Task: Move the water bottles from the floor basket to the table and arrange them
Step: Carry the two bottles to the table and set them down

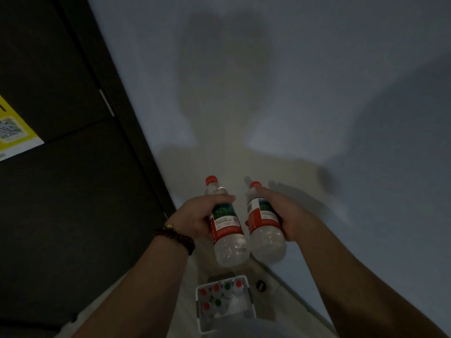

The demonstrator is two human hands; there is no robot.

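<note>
My left hand [195, 215] grips a clear water bottle [225, 230] with a red cap and a red, white and green label. My right hand [285, 213] grips a second, similar bottle [264, 230]. Both bottles are held side by side in the air, caps pointing away from me. Below them, a white basket [249, 301] stands on the floor. It holds several upright bottles [220, 295] with red and green caps. No table is in view.
A dark door or cabinet [68, 186] with a yellow QR-code sticker [13, 130] fills the left side. A pale wall [317, 81] rises straight ahead, with my shadow on it. A small black round object [260, 285] lies beside the basket.
</note>
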